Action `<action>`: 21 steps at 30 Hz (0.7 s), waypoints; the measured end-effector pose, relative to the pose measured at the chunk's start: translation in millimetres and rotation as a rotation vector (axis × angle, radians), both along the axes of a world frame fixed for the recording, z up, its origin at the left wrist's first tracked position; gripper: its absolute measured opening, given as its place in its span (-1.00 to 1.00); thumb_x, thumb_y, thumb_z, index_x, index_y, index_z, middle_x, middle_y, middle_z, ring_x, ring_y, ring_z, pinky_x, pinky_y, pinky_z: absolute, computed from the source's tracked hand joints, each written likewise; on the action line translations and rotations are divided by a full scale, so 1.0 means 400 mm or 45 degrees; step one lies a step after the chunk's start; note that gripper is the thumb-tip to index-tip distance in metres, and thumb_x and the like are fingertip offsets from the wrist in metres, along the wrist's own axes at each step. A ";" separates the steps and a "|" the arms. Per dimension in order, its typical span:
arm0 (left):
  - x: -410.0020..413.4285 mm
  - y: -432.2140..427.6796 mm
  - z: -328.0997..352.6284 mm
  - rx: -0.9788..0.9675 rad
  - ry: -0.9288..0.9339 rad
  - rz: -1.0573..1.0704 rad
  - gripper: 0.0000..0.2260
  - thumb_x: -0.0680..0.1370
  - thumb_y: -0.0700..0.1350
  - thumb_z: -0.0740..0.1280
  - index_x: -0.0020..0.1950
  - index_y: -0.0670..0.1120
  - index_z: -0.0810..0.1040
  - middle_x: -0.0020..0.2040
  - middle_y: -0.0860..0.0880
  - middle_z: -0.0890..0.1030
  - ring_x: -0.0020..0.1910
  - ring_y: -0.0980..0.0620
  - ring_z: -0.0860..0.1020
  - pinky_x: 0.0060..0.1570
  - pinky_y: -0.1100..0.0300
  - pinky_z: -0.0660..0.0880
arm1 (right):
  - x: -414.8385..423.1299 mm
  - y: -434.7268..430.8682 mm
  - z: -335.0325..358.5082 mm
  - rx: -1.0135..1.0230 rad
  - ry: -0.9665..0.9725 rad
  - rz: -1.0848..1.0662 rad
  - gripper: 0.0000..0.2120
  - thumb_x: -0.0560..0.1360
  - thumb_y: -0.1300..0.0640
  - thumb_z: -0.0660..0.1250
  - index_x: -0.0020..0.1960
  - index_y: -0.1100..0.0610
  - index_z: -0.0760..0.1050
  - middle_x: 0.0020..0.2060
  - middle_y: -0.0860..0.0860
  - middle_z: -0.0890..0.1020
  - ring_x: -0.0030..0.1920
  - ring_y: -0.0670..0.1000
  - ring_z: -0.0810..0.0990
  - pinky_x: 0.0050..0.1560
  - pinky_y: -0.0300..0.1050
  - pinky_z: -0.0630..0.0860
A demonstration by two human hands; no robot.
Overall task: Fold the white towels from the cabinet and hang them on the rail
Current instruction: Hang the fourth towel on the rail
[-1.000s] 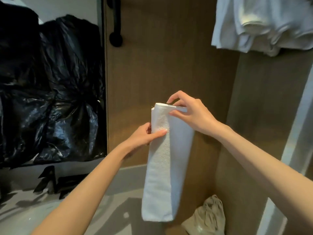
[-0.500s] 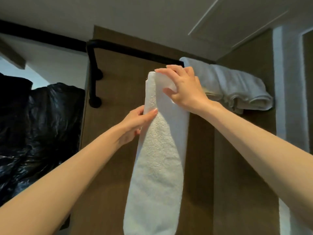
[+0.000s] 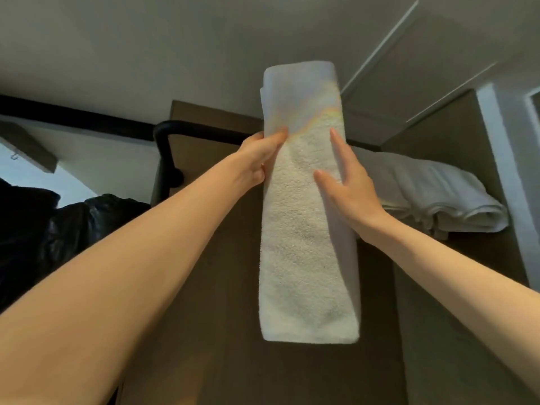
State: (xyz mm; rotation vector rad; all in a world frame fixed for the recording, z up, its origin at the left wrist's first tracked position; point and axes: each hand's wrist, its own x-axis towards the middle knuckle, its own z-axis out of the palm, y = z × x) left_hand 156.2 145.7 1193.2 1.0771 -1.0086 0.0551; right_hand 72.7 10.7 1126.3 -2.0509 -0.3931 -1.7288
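White folded towel [image 3: 306, 244] upright, top end raised above black rail [image 3: 204, 130], likely for draping over it; left hand [image 3: 257, 162] grips towel's left edge; right hand [image 3: 350, 191] unclenched, straight fingers pressing right edge to steady fold; hung towels [image 3: 438, 194] occupy rail's right end.

Bare left hand [image 3: 257, 160], bare right hand [image 3: 349, 190]

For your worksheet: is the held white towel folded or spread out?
Folded: the towel is a narrow strip, layered along its right edge.
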 end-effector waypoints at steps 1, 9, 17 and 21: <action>0.009 -0.003 0.019 -0.029 0.003 -0.012 -0.64 0.55 -0.02 0.37 0.29 -0.13 0.49 0.09 -0.06 0.64 -0.06 0.01 0.62 -0.10 0.16 0.56 | 0.007 0.001 0.027 0.013 -0.035 -0.005 -0.37 0.59 0.18 0.27 0.57 -0.01 0.07 0.53 -0.14 0.19 0.50 -0.14 0.15 0.49 -0.15 0.13; 0.079 0.007 0.044 0.129 -0.295 0.101 -0.63 0.51 0.00 0.41 0.26 -0.11 0.52 0.10 -0.06 0.65 0.01 0.01 0.62 -0.11 0.20 0.53 | 0.077 0.000 0.263 0.163 -0.160 -0.055 -0.40 0.55 0.19 0.32 0.53 0.14 0.20 0.49 0.00 0.30 0.48 -0.03 0.26 0.46 -0.13 0.24; 0.191 0.014 -0.036 0.134 -0.140 -0.134 -0.50 0.41 -0.09 0.51 0.30 -0.13 0.47 0.10 -0.07 0.65 0.02 -0.03 0.64 -0.06 0.08 0.61 | 0.210 -0.018 0.383 0.247 -0.150 -0.075 -0.49 0.52 0.28 0.36 0.44 0.23 0.34 0.43 0.13 0.36 0.41 0.07 0.37 0.36 -0.18 0.33; 0.220 -0.025 -0.053 -0.105 -0.197 0.039 -0.64 0.39 -0.09 0.54 0.14 -0.08 0.55 -0.02 -0.01 0.65 -0.10 0.06 0.63 -0.23 0.27 0.57 | 0.280 -0.025 0.378 0.195 -0.287 -0.588 -0.77 0.46 0.15 0.43 0.11 0.08 0.61 0.23 0.15 0.45 0.28 0.15 0.44 0.31 -0.05 0.33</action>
